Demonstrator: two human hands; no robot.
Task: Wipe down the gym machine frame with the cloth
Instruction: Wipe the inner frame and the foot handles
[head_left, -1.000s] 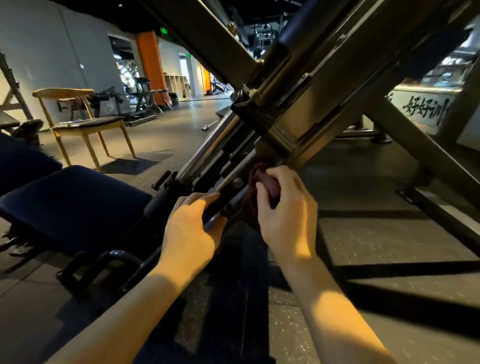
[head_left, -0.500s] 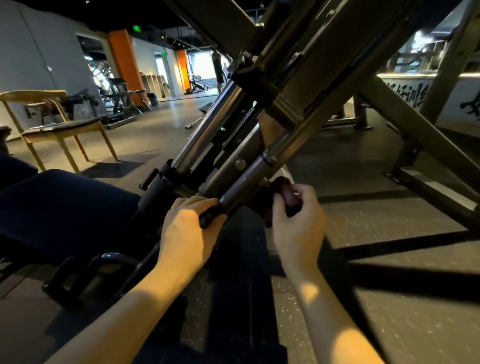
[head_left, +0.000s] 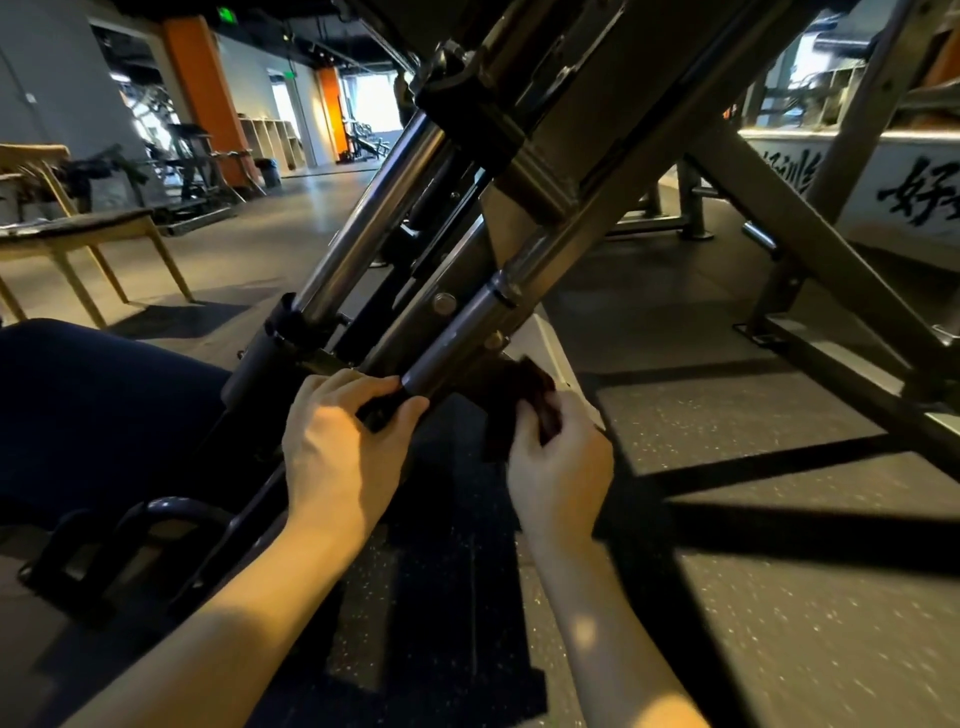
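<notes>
One left hand (head_left: 343, 457), one right hand (head_left: 558, 478); one cloth (head_left: 530, 387); one machine frame (head_left: 649, 156); one chair (head_left: 78, 228); two orange pillars (head_left: 202, 93).

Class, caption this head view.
The left hand grips the machine rail; the right hand holds a dark cloth beside it.

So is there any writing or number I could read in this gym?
"好": black brush character on the long white wall panel, cut by the picture's edge.
Brush characters left of it: blurred, unreadable.
Green glowing ceiling signs: too small to read.
Grey metal machine frame: no label seen.

Black brushed character 好 on white wall panel (head_left: 883, 150), neighbouring characters too cut off to read
</notes>
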